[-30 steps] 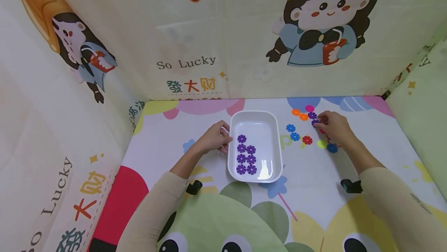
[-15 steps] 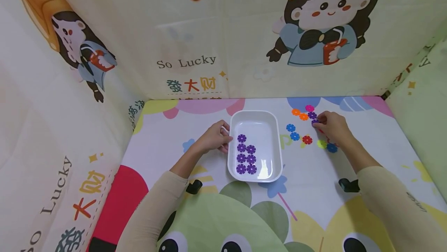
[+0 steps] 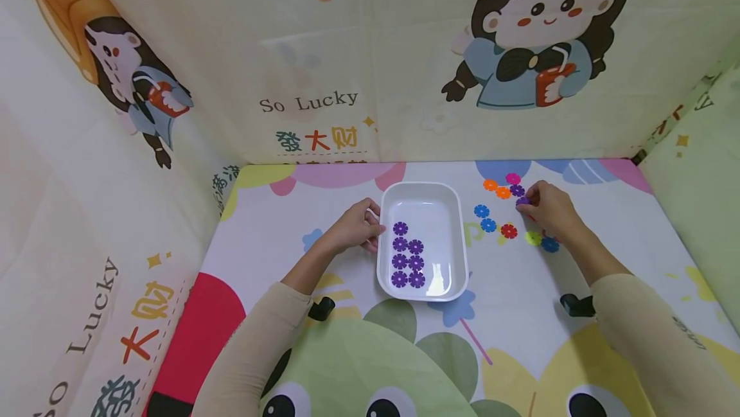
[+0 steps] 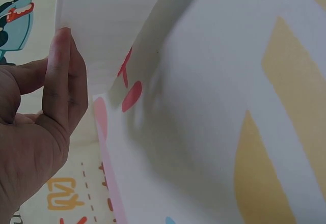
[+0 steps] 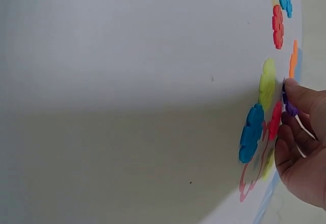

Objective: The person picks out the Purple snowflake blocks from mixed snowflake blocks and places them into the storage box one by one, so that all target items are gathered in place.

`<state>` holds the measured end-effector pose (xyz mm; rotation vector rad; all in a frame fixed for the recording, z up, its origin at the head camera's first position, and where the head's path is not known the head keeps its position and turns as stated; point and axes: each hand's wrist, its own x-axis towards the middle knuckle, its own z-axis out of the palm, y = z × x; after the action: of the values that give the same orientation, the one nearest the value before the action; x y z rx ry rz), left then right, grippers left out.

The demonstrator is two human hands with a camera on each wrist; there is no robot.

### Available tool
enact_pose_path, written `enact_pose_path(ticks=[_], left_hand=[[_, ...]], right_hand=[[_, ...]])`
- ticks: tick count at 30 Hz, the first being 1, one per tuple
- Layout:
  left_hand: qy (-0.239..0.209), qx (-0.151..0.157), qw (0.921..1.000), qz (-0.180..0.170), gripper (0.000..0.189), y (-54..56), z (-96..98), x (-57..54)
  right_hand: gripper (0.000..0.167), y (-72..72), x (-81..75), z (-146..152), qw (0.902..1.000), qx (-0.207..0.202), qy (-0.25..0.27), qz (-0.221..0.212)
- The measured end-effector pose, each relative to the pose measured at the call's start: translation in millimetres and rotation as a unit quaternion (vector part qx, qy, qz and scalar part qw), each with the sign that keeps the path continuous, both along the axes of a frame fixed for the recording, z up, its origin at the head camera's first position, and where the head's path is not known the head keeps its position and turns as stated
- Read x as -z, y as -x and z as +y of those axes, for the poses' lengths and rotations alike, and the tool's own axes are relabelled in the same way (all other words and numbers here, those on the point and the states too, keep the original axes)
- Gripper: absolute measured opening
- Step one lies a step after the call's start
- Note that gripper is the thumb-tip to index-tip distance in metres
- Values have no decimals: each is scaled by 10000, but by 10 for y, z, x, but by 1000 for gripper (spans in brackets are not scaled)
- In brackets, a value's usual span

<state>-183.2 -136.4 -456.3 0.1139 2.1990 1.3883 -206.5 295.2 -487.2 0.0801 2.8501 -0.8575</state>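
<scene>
A white tray in the head view carries several purple flower-shaped discs in two columns on its left side. My left hand holds the tray's left rim; in the left wrist view its fingers lie against the outer wall. Over to the right, my right hand pinches a purple flower disc between thumb and fingertips. The right wrist view shows that purple disc edge-on, partly covered by the fingers. Another purple disc lies just beyond it.
Around the right hand lie orange, pink, light blue, red, yellow-green and dark blue flower discs. Printed cloth walls rise behind the table and at both sides.
The right hand has shifted very slightly back and left, its fingertips closing on the purple disc. The left hand and the tray stay where they were.
</scene>
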Motion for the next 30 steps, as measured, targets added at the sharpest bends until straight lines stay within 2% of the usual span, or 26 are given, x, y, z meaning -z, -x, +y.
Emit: enact_pose_path(ticks=[9,17,23,30], left_hand=[[-21,-10,10000,5,31,-7,-8,7],[-26,22,10000,19,32,-5,-6,-8],[-12,49,10000,46,32,-4,-5,-8],[47,34,10000,46,32,0,0,2]], right_hand=[[35,-27,-28,27,9996,-28,261,-114],[35,-11,-107,27,9993,-301,171,-156],[31,-56,-233,-62,9977,-613,284,19],[26,-132,-410,-295,9941,-999,343,234]])
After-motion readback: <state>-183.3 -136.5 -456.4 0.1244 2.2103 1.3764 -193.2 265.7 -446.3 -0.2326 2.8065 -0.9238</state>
